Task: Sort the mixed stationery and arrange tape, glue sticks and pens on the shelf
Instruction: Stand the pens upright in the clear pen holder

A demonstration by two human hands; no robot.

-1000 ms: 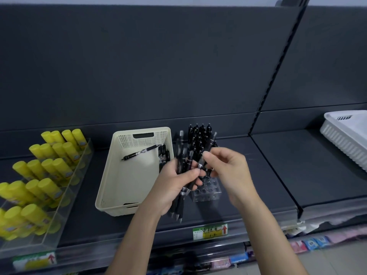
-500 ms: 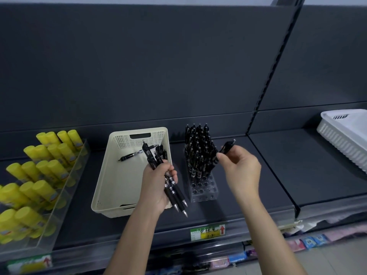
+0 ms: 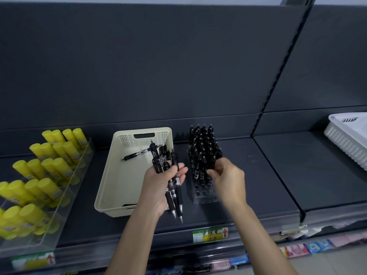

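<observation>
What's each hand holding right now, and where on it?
Left hand grips a bundle of black pens round their middles, tips down. Right hand is at the pen rack; grip unclear.

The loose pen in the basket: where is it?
Head view, left of centre: the pen lies in the basket near its back wall, beyond the left hand.

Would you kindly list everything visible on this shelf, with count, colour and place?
Glue sticks: many, yellow, rows in the tray, left.
Clear tray: one, transparent, shelf's left end.
Cream basket: one, mid-shelf.
Loose pen: one, black, lying inside the cream basket.
Pen holder: one, clear, right of the basket; front holes empty.
Standing pens: many, black, filling the holder's rear holes.
White basket: one, far right, partly cut off.
Price label: one, green-yellow, shelf's front edge.
Left hand: grips a pen bundle, several, black.
Right hand: fingers curled at the standing pens; grip unclear.
</observation>
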